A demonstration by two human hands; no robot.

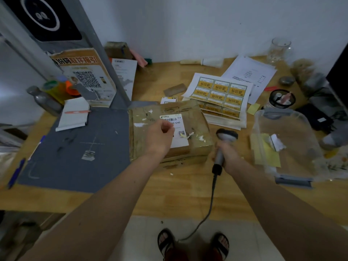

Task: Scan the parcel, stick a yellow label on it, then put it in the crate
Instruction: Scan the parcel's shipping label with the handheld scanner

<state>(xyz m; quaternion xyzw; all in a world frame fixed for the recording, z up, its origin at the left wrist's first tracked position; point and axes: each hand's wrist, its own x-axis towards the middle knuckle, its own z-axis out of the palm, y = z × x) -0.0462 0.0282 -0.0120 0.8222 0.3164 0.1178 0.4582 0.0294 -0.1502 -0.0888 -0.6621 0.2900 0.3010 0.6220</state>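
- Left hand (160, 137) rests on top of the parcel (170, 131), fingers curled loosely inward over the white shipping label (176, 130); looks like it's steadying the box, can't tell if anything is pinched between the fingertips
- Right hand (227, 157) is wrapped tight round the grip of the scanner (224, 146), just right of the parcel, w/ the scanner head up near the parcel's right edge; cord drops off the desk edge toward the floor
- Parcel: worn brown cardboard box, flat on the wooden desk (169, 193), its left part on the grey mat (79, 147); barcode on the label shows just past the left knuckles, QR code nearer the right edge
- Step, as I read it: scanning. No yellow label on the parcel yet, crate step not begun
- Yellow label sheets (222, 95) lie behind the parcel and to its right, partly tucked under its far corner; one small loose label sits just behind the parcel
- Crate (286, 142): clear plastic tub to the right of the parcel, beyond the scanner; only paper scraps + a yellow sheet inside
- Next move, prob: aim the scanner head at the barcode, w/ the left hand kept clear of it, since the knuckles sit right beside the bars; after that, peel a label off the sheets
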